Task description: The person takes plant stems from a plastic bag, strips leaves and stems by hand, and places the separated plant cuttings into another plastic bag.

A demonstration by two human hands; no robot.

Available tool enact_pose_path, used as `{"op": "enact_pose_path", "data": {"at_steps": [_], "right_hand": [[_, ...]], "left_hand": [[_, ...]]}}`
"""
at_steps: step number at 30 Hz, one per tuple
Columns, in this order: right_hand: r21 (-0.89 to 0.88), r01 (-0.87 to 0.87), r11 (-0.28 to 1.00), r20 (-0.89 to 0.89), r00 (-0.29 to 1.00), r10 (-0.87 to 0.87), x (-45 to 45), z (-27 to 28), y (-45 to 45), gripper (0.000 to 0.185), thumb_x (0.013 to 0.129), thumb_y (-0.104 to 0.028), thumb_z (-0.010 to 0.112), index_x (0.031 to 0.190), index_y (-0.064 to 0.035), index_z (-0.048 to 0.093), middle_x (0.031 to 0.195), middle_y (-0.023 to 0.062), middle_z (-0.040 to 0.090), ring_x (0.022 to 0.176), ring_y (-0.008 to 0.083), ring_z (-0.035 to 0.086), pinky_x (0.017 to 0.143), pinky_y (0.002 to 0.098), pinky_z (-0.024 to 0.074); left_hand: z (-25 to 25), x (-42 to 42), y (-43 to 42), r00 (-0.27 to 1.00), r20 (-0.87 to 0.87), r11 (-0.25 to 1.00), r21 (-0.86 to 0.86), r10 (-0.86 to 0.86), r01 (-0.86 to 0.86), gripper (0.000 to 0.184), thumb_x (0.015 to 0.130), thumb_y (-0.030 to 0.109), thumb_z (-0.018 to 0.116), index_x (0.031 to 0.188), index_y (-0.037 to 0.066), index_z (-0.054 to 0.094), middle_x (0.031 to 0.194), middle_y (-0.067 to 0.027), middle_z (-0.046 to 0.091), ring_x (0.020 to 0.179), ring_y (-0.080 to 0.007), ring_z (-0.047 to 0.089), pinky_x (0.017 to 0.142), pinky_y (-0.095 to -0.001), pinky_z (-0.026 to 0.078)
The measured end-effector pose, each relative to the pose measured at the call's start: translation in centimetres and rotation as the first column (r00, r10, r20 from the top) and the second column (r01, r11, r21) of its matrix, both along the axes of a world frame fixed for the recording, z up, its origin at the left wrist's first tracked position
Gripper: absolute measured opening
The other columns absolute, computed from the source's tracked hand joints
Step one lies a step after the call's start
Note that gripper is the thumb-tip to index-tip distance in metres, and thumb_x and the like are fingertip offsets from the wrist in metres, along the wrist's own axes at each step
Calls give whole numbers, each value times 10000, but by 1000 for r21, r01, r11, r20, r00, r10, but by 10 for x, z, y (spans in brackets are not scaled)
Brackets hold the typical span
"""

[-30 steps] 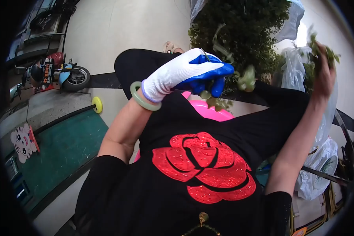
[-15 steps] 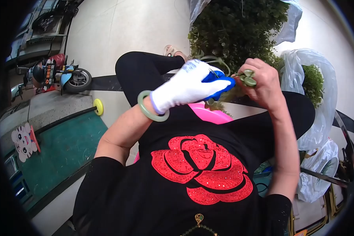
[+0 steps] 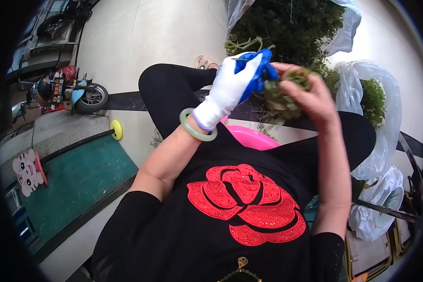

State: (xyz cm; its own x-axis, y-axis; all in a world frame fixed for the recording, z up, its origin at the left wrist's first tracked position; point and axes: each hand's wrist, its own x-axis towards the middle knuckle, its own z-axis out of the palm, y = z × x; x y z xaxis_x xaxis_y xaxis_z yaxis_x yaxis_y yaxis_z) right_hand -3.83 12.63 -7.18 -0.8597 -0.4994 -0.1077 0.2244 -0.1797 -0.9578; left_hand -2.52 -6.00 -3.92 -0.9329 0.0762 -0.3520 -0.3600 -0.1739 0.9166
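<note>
My left hand (image 3: 237,82), in a white glove with blue coated fingers, is closed on thin green stems (image 3: 249,44), whose loose ends stick out above the knuckles. A pale green bangle (image 3: 192,127) circles that wrist. Bare and slightly blurred, my right hand (image 3: 315,96) curls around a bunch of green sprigs (image 3: 282,105), with leaves hanging below the fingers. The two hands nearly meet at the fingertips, and whether they touch is hard to tell. Just beyond them lies a big heap of leafy greenery (image 3: 284,33).
Clear plastic bags (image 3: 369,113) with more greenery (image 3: 373,98) stand at the right. A pink seat (image 3: 251,137) shows between my legs. To the left are a green board (image 3: 84,174), a cartoon tiger cutout (image 3: 28,171) and a small scooter (image 3: 89,96).
The gloved left hand has risen and tilted upward with the stems. My right hand has turned, so more of the leafy bunch hangs below it.
</note>
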Motion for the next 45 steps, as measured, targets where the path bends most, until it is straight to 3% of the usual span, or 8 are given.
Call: {"op": "enact_pose_path", "data": {"at_steps": [6, 16, 22, 26, 30, 36, 39, 45], "right_hand": [[-179, 352, 919, 296, 910, -291, 15, -17, -20, 235, 805, -106, 715, 994, -35, 593, 868, -7, 622, 775, 70, 589, 738, 225, 484], [335, -147, 931, -195, 956, 221, -2, -19, 1, 320, 864, -288, 615, 912, 24, 669, 816, 88, 685, 731, 140, 624, 703, 309, 499], [365, 249, 897, -411, 908, -85, 36, -14, -1, 270, 848, -225, 644, 787, 36, 607, 636, 140, 605, 623, 247, 633, 562, 346, 465], [238, -59, 969, -639, 742, 202, 56, 43, 32, 159, 692, -118, 685, 814, -55, 604, 675, 87, 606, 611, 262, 613, 525, 353, 476], [342, 420, 841, -889, 434, 145, 38, 92, 101, 265, 663, -191, 649, 914, -104, 645, 757, 2, 651, 663, 192, 640, 574, 309, 505], [230, 956, 184, -966, 247, -73, -5, 7, 280, 403, 763, -128, 732, 1127, -23, 594, 934, 107, 678, 856, 234, 665, 708, 342, 538], [909, 153, -388, -137, 988, 68, 27, -92, 352, 643, 686, -251, 786, 1255, -113, 520, 1172, 139, 600, 1110, 306, 556, 898, 410, 463], [933, 211, -293, -202, 977, 61, -20, -58, 342, 423, 772, -264, 712, 1147, -109, 592, 866, 178, 664, 798, 332, 642, 721, 410, 502]], "left_hand": [[-5, 1, 7, 869, -362, 782, -621, -336, 44, 255, 961, 130, 503, 1161, 16, 613, 982, 21, 599, 767, -25, 490, 673, -174, 403], [-37, -14, 8, 989, -130, 997, -10, -71, 71, 191, 901, 150, 561, 998, 13, 651, 881, -59, 637, 828, -152, 609, 730, -299, 484], [-57, -30, 24, 673, -409, 673, -717, -617, 181, 201, 867, 140, 545, 940, -8, 662, 859, -71, 670, 797, -179, 640, 738, -302, 507], [-98, -70, 53, 974, 219, 852, 499, 52, -157, 171, 892, 229, 556, 884, 86, 649, 760, -22, 623, 664, -172, 576, 626, -288, 485], [-102, -132, 21, 980, 143, 858, 512, -138, 46, 213, 923, 290, 535, 998, 115, 630, 917, -17, 648, 813, -183, 589, 703, -347, 487], [-33, -131, -66, 956, -217, 940, 237, -195, 246, 371, 965, 280, 447, 1288, 109, 508, 1187, -71, 602, 1025, -223, 596, 900, -397, 479], [14, -108, -132, 957, -288, 924, -357, 30, -136, 310, 966, 245, 465, 1133, 24, 603, 1037, -71, 652, 883, -163, 629, 826, -301, 497], [28, -6, -302, 958, -229, 375, -884, 171, -278, 232, 931, 167, 541, 979, -16, 676, 890, -35, 678, 753, -71, 567, 684, -217, 438]]}}
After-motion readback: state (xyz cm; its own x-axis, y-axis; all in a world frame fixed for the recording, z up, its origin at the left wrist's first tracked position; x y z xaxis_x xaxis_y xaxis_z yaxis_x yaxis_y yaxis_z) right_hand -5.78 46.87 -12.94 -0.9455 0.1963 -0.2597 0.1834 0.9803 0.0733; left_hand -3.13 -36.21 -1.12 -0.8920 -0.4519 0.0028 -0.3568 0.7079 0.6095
